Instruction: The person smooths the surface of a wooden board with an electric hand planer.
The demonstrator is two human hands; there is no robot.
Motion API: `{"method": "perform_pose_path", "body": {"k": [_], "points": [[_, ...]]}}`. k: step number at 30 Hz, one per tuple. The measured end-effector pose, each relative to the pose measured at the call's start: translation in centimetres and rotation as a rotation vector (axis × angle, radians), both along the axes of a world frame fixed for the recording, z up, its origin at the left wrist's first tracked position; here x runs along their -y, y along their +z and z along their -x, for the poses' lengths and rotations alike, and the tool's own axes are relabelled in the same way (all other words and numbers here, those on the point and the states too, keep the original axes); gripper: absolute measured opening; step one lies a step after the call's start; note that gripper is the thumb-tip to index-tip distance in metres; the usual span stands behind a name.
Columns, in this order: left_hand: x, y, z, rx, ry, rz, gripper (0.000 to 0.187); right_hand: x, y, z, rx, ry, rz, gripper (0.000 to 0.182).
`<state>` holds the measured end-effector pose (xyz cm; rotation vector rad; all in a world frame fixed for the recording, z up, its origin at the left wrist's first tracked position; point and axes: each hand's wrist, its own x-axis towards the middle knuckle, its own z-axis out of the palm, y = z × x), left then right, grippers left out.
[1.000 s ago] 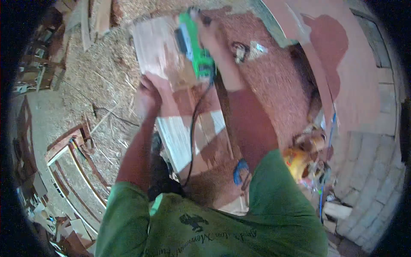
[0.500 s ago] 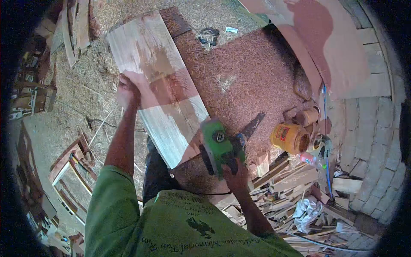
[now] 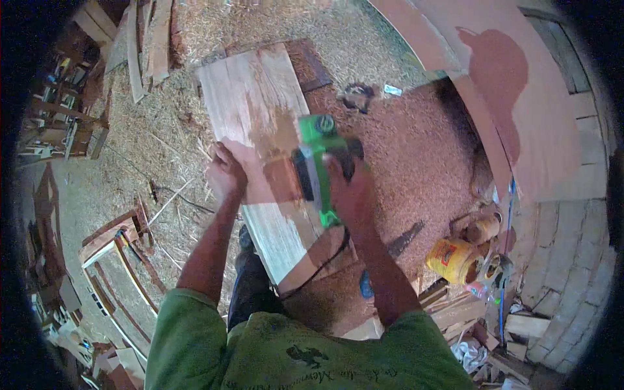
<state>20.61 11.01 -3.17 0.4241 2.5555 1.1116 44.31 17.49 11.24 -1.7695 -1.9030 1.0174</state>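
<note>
A pale wooden board [image 3: 250, 88] lies at a slant in front of me, partly in shadow. My left hand [image 3: 226, 172] is closed on its left edge, about midway along. A green and black electric planer [image 3: 318, 172] is over the board's right side, gripped from the right by my right hand [image 3: 353, 185]. The planer's front knob points away from me, and its dark cord [image 3: 325, 260] trails back across the near end of the board. Whether the planer's sole touches the wood cannot be made out.
Shavings cover the ground. To the right stand a yellow tub [image 3: 453, 261] and other containers, beside a hand saw [image 3: 405, 239]. Scrap wood [image 3: 461, 312] is piled at the lower right. A wooden frame [image 3: 114, 247] lies left, and a large sheet [image 3: 546, 117] stands upper right.
My right hand has carried the planer forward, away from my body, along the board's right side. My left hand stays at the board's left edge. The whole view has shifted.
</note>
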Motion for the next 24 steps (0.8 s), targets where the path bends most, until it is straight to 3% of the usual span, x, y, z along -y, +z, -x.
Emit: {"method": "perform_pose_path", "body": {"k": [2, 4, 6, 8, 10, 14, 18, 21, 22, 23, 24], "points": [[-0.2, 0.4, -0.4, 0.02, 0.032, 0.077, 0.077, -5.5, -2.6, 3.4, -0.01, 0.074, -0.224, 0.056], [-0.3, 1.7, -0.5, 0.042, 0.011, 0.051, 0.077, -11.0, -4.3, 7.9, 0.087, 0.085, -0.501, 0.062], [-0.5, 2.3, -0.6, 0.033, 0.013, -0.003, 0.076, -16.3, -4.6, 12.4, -0.066, 0.074, -0.296, 0.068], [-0.3, 1.4, 0.1, 0.075, 0.01, 0.048, 0.078, -20.4, -3.0, 16.6, -0.003, 0.106, -0.213, 0.071], [-0.2, 1.0, 0.1, 0.094, 0.007, 0.012, 0.077, -25.0, -4.6, 21.2, -0.078, 0.129, -0.364, 0.072], [-0.2, 1.5, -0.3, 0.033, 0.012, -0.016, 0.071, -29.6, -6.5, 24.9, -0.152, 0.177, -0.266, 0.072], [-0.1, 2.4, -0.2, 0.15, -0.006, 0.119, 0.071, -24.0, -4.9, 20.5, -0.09, 0.178, -0.253, 0.067], [0.5, 1.5, -0.5, 0.064, -0.05, 0.04, 0.072, -12.2, -3.0, 11.4, 0.064, 0.139, -0.226, 0.063], [0.5, 0.4, -0.1, 0.006, -0.068, 0.05, 0.073, -7.9, -4.4, 7.2, 0.03, 0.166, -0.215, 0.058], [0.3, 0.2, -0.2, 0.02, -0.05, 0.051, 0.073, -1.8, -2.2, 3.4, -0.117, 0.129, -0.182, 0.058], [0.1, 0.4, -0.3, 0.03, -0.03, 0.05, 0.074, 3.3, -1.2, -0.3, 0.023, 0.123, -0.074, 0.06]]}}
